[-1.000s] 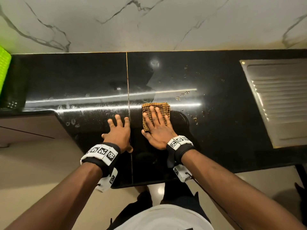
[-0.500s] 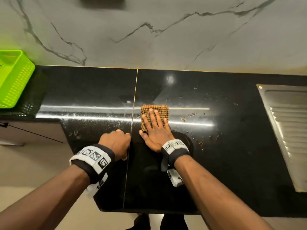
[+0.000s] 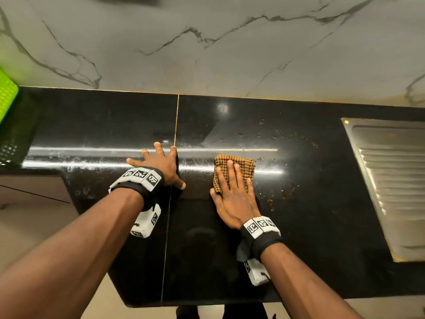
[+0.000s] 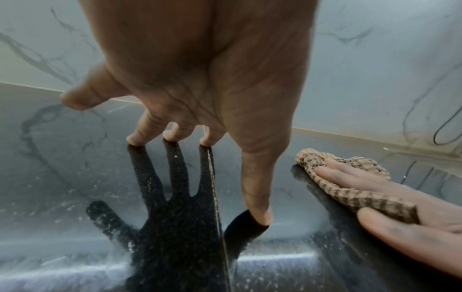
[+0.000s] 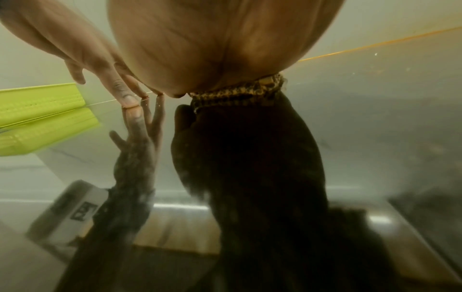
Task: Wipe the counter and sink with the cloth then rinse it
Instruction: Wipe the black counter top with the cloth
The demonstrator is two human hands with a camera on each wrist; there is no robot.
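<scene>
A folded brown checked cloth (image 3: 243, 165) lies flat on the glossy black counter (image 3: 310, 203). My right hand (image 3: 233, 183) presses down on the cloth with straight fingers, palm flat. In the left wrist view the cloth (image 4: 350, 189) shows under those fingers at the right. My left hand (image 3: 161, 161) rests on the counter to the left, fingers spread, fingertips (image 4: 172, 137) and thumb touching the surface along the counter seam. The steel sink drainboard (image 3: 395, 180) sits at the far right. Droplets and crumbs dot the counter between cloth and drainboard.
A green plastic basket (image 3: 7, 97) stands at the far left on the counter, and the right wrist view catches the basket (image 5: 40, 100) too. A marble wall (image 3: 207, 42) backs the counter. The counter's front edge drops off near my body, with a cut-in corner at the left.
My right hand has slid the cloth to the right, away from the seam. My left hand has uncurled and moved forward, now spread flat on the counter.
</scene>
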